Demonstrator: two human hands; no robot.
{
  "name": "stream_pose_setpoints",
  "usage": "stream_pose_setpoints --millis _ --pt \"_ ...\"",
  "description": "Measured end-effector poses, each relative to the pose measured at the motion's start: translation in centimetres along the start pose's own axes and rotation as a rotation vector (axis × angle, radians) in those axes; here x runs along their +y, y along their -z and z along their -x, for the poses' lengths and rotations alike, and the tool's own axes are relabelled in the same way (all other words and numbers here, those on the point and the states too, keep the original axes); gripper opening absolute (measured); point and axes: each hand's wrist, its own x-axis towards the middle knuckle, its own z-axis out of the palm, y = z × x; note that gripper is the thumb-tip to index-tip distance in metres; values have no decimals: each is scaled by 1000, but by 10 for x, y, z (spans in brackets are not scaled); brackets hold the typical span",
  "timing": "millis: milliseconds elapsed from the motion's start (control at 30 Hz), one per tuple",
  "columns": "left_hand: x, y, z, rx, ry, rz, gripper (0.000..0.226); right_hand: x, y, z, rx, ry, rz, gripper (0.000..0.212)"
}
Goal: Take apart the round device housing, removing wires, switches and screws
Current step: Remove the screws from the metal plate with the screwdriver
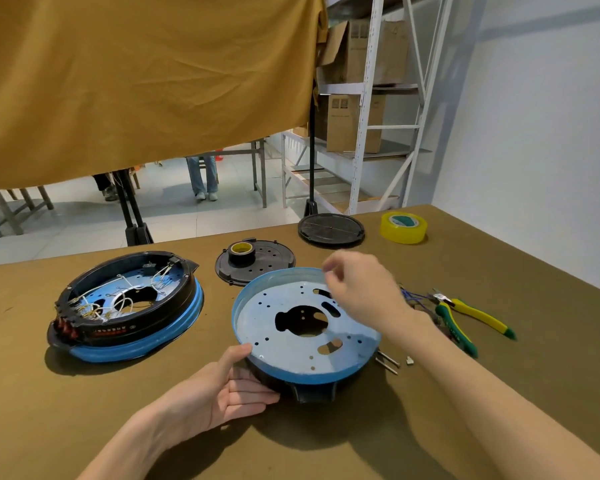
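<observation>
- Stripped round housing [305, 327] sits on table [84, 410], front-centre, tilted up toward camera; blue rim, pale perforated plate w/ big centre cut-out.
- Left hand [222, 393] cups housing's near-left edge: thumb on rim, fingers straight under black base – a relaxed prop, not clamped.
- Right hand [357, 289] hovers over housing's far-right rim, fingertips pinched together; can't tell if anything tiny is in them.
- Prob. light, stiff sheet metal + plastic; rim edges maybe sharp, painted face slick. Best hold: outer rim or black base lug.
- Second housing [125, 306], wires and switches in place, lies left of the stripped one; pliers [465, 317] + loose screws [388, 362] to its right.
</observation>
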Motion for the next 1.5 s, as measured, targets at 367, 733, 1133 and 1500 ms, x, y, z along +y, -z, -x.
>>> stream_pose_setpoints --millis 367,733,1133,1500 --pt "1 8 -2 -47 22 6 83 -43 -49 9 -589 378 -178 19" --pt "3 10 -3 -76 22 -10 80 -41 -56 17 -555 437 -40 15" --pt "2 9 -3 -98 23 -75 73 -45 -44 21 -693 514 120 17" --pt "1 17 -7 -131 34 -32 80 -40 -46 14 -582 484 -46 19"
